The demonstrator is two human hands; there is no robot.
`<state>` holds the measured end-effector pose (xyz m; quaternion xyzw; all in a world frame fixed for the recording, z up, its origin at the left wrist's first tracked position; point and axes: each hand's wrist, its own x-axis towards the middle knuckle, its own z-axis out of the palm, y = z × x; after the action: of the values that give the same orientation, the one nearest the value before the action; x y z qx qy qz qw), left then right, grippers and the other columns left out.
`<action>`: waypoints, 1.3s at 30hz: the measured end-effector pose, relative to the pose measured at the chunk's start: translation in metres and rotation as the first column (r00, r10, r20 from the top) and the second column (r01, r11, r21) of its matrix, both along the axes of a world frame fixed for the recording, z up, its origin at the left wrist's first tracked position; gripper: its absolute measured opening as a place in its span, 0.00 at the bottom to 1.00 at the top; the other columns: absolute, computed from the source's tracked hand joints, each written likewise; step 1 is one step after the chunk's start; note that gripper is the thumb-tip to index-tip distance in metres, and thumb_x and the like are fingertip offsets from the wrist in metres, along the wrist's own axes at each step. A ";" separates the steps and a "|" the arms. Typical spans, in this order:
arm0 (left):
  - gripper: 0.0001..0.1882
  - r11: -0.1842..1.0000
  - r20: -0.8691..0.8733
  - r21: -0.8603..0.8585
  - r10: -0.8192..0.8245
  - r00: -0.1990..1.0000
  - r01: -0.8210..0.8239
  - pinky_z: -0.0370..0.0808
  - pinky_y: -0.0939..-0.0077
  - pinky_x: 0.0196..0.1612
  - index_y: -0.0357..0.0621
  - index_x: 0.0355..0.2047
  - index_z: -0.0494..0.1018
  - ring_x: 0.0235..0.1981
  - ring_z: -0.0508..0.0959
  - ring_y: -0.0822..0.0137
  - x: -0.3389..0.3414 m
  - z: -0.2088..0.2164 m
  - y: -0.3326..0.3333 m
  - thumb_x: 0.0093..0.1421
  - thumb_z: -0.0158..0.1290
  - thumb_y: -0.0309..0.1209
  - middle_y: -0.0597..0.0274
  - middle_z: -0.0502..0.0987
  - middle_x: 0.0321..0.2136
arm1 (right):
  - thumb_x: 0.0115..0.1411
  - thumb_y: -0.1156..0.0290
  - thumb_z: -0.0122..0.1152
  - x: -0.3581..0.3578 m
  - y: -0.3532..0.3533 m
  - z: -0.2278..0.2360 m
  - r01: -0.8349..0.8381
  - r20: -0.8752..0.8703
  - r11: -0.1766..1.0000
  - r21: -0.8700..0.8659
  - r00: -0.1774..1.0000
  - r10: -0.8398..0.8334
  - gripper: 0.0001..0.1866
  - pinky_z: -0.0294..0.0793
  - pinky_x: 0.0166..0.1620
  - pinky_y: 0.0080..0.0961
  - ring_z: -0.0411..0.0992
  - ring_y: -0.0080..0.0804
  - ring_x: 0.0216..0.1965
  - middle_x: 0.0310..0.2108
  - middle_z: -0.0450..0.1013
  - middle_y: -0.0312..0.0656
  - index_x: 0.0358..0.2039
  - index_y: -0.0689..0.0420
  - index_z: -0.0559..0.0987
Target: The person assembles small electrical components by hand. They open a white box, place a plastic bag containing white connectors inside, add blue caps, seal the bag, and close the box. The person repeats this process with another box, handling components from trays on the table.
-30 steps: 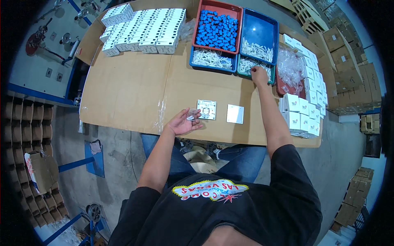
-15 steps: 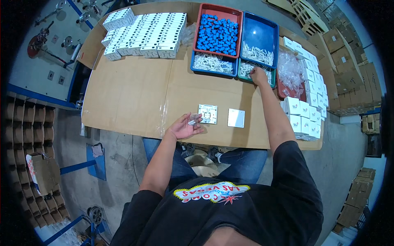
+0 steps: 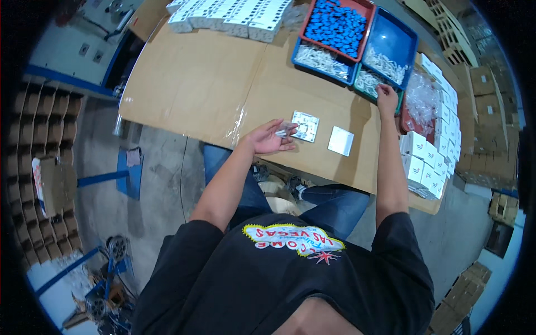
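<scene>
My left hand [image 3: 268, 138] is palm up at the table's near edge, its fingers curled round a small clear plastic bag [image 3: 287, 127] with white bits showing in it. Just beyond its fingertips lies a square white plate with cut-outs and fittings [image 3: 306, 128]. A plain white square plate [image 3: 340, 141] is to the right of that. My right hand [image 3: 387, 100] reaches over the right part of a green tray [image 3: 360, 91] of small white plastic pieces [image 3: 368, 82]. Its fingers are pinched together; what they hold, if anything, is hidden.
A red tray [image 3: 365, 40] of blue pieces rests on a blue tray [image 3: 296, 56] of white pieces. Another blue tray [image 3: 416, 44] overlaps the green one. Clear bags [image 3: 421, 97] and stacked white boxes [image 3: 416, 145] stand right; more white boxes [image 3: 229, 17] fill the far left.
The view has turned and shifted, so the table sits higher and tilted. My right hand stays over the green tray, and my left still holds the bag beside the fitted plate.
</scene>
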<state>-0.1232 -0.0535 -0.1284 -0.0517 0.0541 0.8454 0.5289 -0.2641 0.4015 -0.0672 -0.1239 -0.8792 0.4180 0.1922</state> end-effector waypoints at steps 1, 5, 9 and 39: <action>0.28 1.000 -0.004 0.002 0.009 1.000 -0.009 0.63 0.48 0.67 0.42 0.63 0.68 0.45 0.77 0.60 0.001 0.001 -0.002 0.71 0.47 0.48 0.60 0.78 0.48 | 0.61 0.68 0.67 0.012 -0.023 0.001 -0.060 0.015 0.991 -0.118 0.998 0.062 0.09 0.74 0.35 0.22 0.76 0.23 0.31 0.30 0.81 0.37 0.38 0.59 0.84; 0.28 1.000 -0.019 0.010 0.017 1.000 -0.017 0.64 0.49 0.67 0.42 0.63 0.69 0.46 0.76 0.61 0.004 -0.002 -0.002 0.71 0.46 0.48 0.61 0.78 0.48 | 0.62 0.72 0.67 0.082 -0.136 0.033 -0.216 0.062 0.907 -0.361 0.965 0.254 0.06 0.70 0.31 0.16 0.71 0.14 0.28 0.30 0.78 0.31 0.39 0.58 0.83; 0.27 1.000 -0.035 0.006 0.011 0.999 -0.010 0.64 0.48 0.67 0.43 0.61 0.70 0.46 0.76 0.60 0.002 0.000 -0.002 0.71 0.47 0.48 0.61 0.79 0.48 | 0.62 0.73 0.67 0.127 -0.213 0.035 -0.318 0.079 0.796 -0.514 0.907 0.413 0.06 0.71 0.32 0.17 0.71 0.16 0.29 0.33 0.79 0.33 0.39 0.60 0.82; 0.29 1.000 -0.046 -0.007 0.004 0.999 -0.004 0.64 0.48 0.66 0.41 0.62 0.69 0.43 0.75 0.63 0.000 0.003 0.002 0.71 0.47 0.50 0.63 0.78 0.47 | 0.61 0.66 0.61 -0.032 -0.188 0.019 -0.312 0.104 0.887 0.340 0.950 0.294 0.09 0.77 0.43 0.42 0.78 0.47 0.41 0.39 0.79 0.45 0.40 0.51 0.84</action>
<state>-0.1237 -0.0519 -0.1249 -0.0340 0.0690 0.8472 0.5257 -0.2958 0.2131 -0.0483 0.0409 -0.9527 0.2756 0.1215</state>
